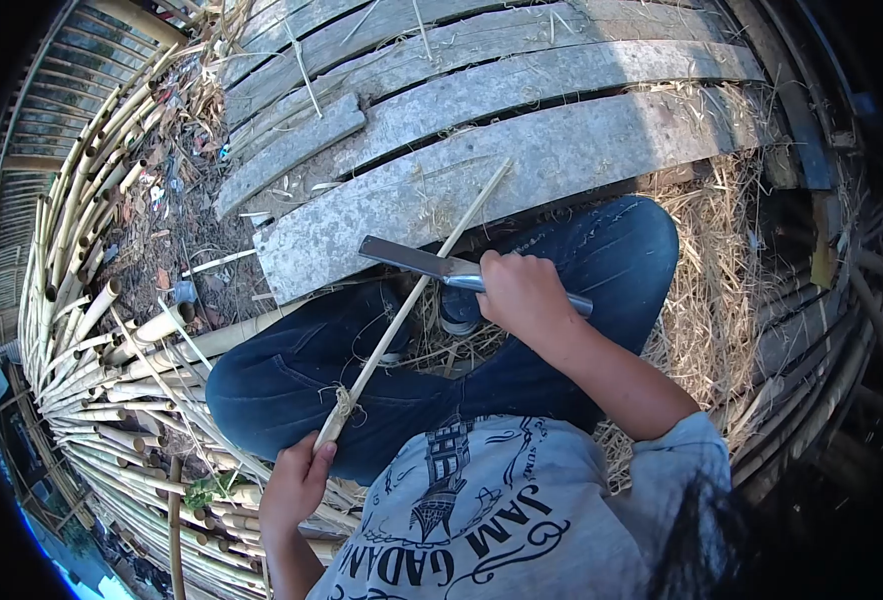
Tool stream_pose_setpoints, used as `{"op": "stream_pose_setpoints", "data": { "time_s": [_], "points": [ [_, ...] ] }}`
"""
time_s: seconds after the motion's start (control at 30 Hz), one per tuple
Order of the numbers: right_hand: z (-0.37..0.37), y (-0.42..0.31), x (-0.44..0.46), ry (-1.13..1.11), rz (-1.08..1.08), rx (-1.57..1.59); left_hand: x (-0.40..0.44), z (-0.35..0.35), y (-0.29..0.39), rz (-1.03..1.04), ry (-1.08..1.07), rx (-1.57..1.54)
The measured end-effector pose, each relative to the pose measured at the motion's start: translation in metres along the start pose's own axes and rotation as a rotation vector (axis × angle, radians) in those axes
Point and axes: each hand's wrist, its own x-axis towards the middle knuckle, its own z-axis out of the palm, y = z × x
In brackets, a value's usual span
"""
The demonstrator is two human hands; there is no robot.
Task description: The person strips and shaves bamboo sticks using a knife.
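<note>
A long pale bamboo strip slants from my lap up over the grey planks. My left hand is closed around its lower end, beside a small tangle of shavings. My right hand grips the metal handle of a knife. The knife's dark, broad blade points left and lies across the strip, at about its middle. Whether the edge touches the strip cannot be made out.
Grey wooden planks stretch ahead of my crossed legs. Many bamboo poles are piled on the left. Straw and shavings cover the ground at the right, with more poles beyond. A short loose board lies on the planks.
</note>
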Motion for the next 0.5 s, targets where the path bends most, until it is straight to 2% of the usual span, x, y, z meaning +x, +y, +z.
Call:
{"op": "stream_pose_setpoints", "data": {
  "time_s": [0.07,0.2,0.27,0.4,0.5],
  "points": [
    [-0.006,0.024,0.009,0.029,0.049,-0.062,-0.003,0.003,-0.001,0.041,0.032,0.042],
    [-0.028,0.065,0.026,0.139,0.204,-0.145,0.0,0.002,-0.012,0.042,0.017,-0.084],
    [-0.028,0.06,0.028,0.14,0.21,-0.151,0.002,0.004,-0.01,0.037,0.001,-0.149],
    [-0.014,0.029,0.009,0.012,0.08,-0.04,-0.001,0.005,-0.007,0.08,0.058,-0.058],
    [-0.031,0.051,0.02,0.081,0.196,-0.123,-0.004,0.0,-0.005,0.05,0.023,-0.047]
  ]
}}
